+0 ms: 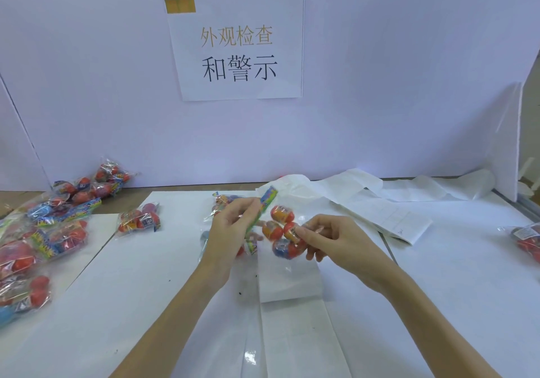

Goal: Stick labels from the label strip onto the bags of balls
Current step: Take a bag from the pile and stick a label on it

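At the far left of the white table (438, 304) lies a heap of bags (43, 231) of red and blue balls, spreading from the near edge back to the wall, where a further bag (112, 173) sits against the white panel. Just right of the heap, a single bag (139, 220) lies flat on the paper sheet (146, 290), apart from the others. Toward the middle, the left hand (230, 231) is raised over the table with its fingers curled round the colourful cardboard header (264, 208) of the held bag (282, 233), thumb and fingertips pinching that strip at its upper part. The clear bag hangs between both hands, its orange, red and blue balls bunched together just above the table. Behind the left hand another bag (223, 201) lies on the table, partly hidden. The right hand (330, 239) meets the held bag from the right side, its thumb and forefinger pinching at a small barcoded label (296, 234) on one of the balls' wrapping; whether the label is fully stuck down cannot be told. On the wall above hangs a printed sign (238, 47) with Chinese characters. Further right, the label strip (388, 214), a long white paper band, trails loosely from the back of the table toward the hands. At the far right edge one more bag (526, 240) lies, cut off by the frame.
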Demonstrator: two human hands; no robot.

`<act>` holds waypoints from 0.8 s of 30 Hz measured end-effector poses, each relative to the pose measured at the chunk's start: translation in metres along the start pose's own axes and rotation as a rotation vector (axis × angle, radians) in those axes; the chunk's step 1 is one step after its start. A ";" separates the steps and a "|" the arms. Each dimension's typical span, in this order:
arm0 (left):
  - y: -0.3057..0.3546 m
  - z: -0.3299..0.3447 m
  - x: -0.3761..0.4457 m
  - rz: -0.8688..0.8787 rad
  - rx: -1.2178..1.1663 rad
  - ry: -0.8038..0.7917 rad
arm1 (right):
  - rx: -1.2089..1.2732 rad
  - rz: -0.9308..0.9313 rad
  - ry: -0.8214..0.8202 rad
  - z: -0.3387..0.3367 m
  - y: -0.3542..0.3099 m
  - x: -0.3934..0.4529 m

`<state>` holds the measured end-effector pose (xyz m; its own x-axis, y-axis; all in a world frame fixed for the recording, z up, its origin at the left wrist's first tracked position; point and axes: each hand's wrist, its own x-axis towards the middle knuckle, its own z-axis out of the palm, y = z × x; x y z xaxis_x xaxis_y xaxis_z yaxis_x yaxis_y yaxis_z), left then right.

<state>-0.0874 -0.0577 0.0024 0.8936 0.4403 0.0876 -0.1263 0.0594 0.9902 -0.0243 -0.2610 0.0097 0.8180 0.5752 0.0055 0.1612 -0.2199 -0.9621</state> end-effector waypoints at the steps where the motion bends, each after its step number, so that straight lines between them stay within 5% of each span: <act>1: 0.000 -0.001 0.001 -0.017 -0.004 -0.020 | -0.007 -0.001 0.001 0.000 0.000 0.000; 7: -0.004 0.001 0.004 0.002 0.042 0.162 | 0.003 -0.048 0.072 0.006 0.001 -0.001; 12: -0.006 -0.002 0.005 0.047 0.049 0.225 | 0.061 0.033 -0.165 0.013 0.001 -0.005; 16: -0.007 -0.004 0.006 0.128 0.058 0.204 | 0.099 -0.010 -0.198 0.009 0.002 -0.005; 20: -0.014 -0.008 0.006 0.312 0.291 0.311 | 0.008 -0.144 0.035 0.010 0.007 -0.002; 24: -0.005 -0.002 0.005 -0.099 -0.002 0.003 | -0.192 -0.341 0.257 0.013 0.013 -0.001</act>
<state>-0.0837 -0.0539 -0.0025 0.9004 0.4349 -0.0109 -0.0386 0.1049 0.9937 -0.0302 -0.2546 -0.0061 0.8071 0.4311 0.4035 0.5241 -0.2084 -0.8257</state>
